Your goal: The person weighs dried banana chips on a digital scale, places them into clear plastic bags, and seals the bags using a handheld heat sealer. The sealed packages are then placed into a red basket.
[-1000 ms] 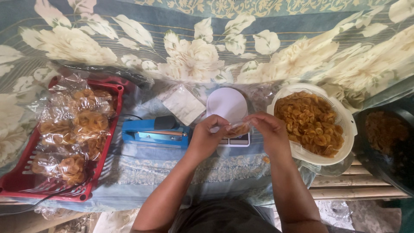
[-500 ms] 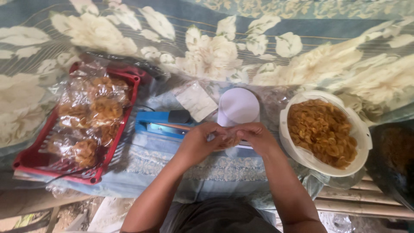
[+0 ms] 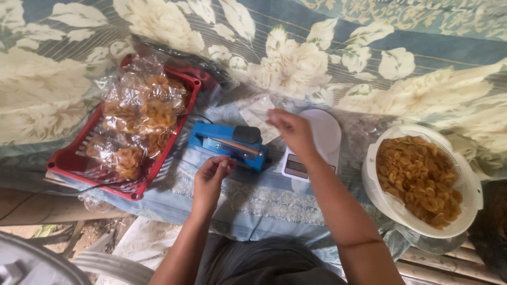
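The left hand (image 3: pixel 211 177) has its grip pinched together, fingertips touching, just in front of the blue bag sealer (image 3: pixel 228 143). I cannot tell if something small is held there. The right hand (image 3: pixel 293 132) reaches over the back of the sealer with its fingers curled close together, and I cannot tell what they touch. Beside this hand sits one white kitchen scale (image 3: pixel 316 145) with a round top. There is one sealer, and it lies on the flowery cloth (image 3: pixel 369 63) between the two hands. To the left is one red tray (image 3: pixel 124 184) with many clear bags of chips (image 3: pixel 140 119) piled in it, too bunched to count. To the right is one white basket (image 3: pixel 470 182) full of loose chips (image 3: pixel 420 179).
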